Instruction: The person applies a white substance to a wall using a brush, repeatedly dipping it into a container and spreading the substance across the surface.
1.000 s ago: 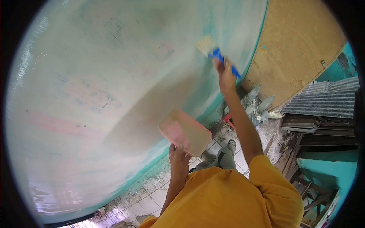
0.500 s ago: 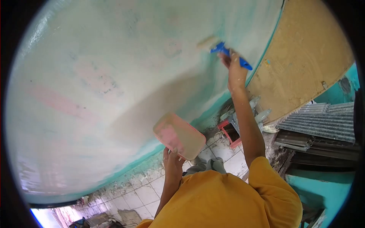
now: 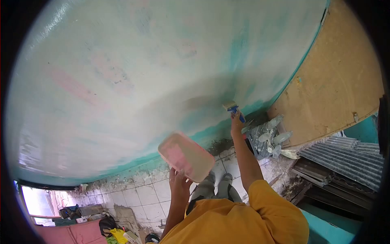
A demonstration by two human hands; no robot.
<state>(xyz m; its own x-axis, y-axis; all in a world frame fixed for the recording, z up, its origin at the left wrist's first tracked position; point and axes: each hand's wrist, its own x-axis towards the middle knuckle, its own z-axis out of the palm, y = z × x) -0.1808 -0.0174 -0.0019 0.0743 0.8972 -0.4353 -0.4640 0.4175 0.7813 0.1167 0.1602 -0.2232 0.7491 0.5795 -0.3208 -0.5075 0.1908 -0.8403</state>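
Observation:
My right hand (image 3: 236, 123) is closed round the blue handle of a paintbrush (image 3: 232, 108), whose pale bristles are at the lower part of the wall (image 3: 162, 77). The wall shows whitish paint over turquoise and pink patches. Lower and to the left, my left hand (image 3: 180, 179) grips the near edge of a pink tray (image 3: 186, 156), its inside partly coated with pale paint. The tray is tilted and held in front of the wall.
A tan board (image 3: 329, 81) stands at the right, with corrugated sheets (image 3: 345, 158) below it. Plastic bottles (image 3: 270, 136) sit beside my right arm. White floor tiles (image 3: 148, 207) run along the wall. A black bag (image 3: 107, 225) lies at the lower left.
My right hand and the brush have moved down the wall, nearer its base. The tray has shifted slightly down and left in view. More floor shows at the lower left.

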